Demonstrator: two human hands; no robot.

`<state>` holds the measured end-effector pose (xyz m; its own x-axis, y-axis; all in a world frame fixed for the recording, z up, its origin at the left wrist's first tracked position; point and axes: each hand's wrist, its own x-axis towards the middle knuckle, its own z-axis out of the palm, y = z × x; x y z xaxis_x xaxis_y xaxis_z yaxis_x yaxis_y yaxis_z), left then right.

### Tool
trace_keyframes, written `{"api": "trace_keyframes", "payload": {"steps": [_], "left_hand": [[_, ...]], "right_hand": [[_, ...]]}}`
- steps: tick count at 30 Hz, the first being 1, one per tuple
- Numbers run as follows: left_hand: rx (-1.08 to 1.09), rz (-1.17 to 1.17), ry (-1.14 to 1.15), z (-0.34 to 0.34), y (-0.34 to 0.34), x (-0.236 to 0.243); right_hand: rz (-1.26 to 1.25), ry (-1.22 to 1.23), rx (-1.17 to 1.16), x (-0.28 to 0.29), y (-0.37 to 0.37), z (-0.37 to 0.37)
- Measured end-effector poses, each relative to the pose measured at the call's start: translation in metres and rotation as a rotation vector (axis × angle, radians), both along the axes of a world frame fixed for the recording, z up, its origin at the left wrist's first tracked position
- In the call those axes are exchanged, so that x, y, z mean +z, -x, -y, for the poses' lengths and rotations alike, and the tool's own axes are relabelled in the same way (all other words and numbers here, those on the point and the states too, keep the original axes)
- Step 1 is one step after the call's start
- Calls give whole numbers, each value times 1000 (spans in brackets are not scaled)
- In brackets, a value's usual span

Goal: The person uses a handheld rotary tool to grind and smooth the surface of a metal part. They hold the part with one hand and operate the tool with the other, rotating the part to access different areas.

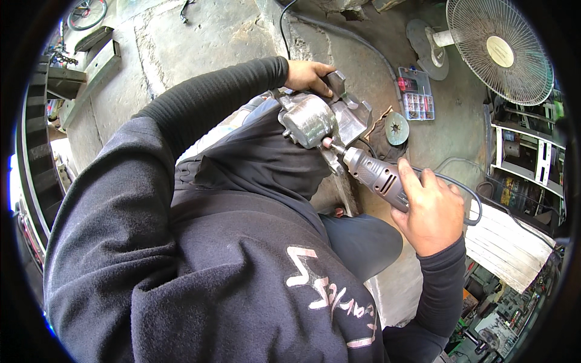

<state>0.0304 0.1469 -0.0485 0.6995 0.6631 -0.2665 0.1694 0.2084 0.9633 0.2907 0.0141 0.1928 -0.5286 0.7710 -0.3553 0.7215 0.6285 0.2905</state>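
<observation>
My left hand (pixel 307 77) is closed over the far end of a rounded, silvery cast-metal part (pixel 310 120) with blocky, stepped ends, held above my lap. In my right hand (pixel 431 209) is a grey corded rotary tool (pixel 376 176), fingers wrapped around its rear body. The tool points up and to the left. Its tip reaches the near lower side of the metal part, beside a small lug; whether it touches the metal I cannot tell. The tool's black cord (pixel 478 212) loops round beyond my right hand.
On the concrete floor ahead lie a round disc (pixel 397 128) and a clear compartment box (pixel 416 100) of small pieces. A standing fan (pixel 500 52) is at far right, near a metal rack (pixel 529 158) and a white slatted panel (pixel 505 248). A bicycle wheel (pixel 87 25) shows far left.
</observation>
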Motion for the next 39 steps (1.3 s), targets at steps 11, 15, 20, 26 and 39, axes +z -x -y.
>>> {"api": "trace_keyframes", "payload": {"steps": [11,15,20,26,39], "left_hand": [[-11,-45,-75,4,3,17],[4,-22,-36,5,2,14],[39,22,-70,5,0,9],[39,12,-93,3,1,5],[111,-57,-260,5,8,-9]], "right_hand": [[42,1,-1,6,10,-5],[39,3,6,6,11,-5],[49,-1,13,8,12,-7],[42,20,-12,3,1,-6],[-961,88,-539,-69,-81,16]]}}
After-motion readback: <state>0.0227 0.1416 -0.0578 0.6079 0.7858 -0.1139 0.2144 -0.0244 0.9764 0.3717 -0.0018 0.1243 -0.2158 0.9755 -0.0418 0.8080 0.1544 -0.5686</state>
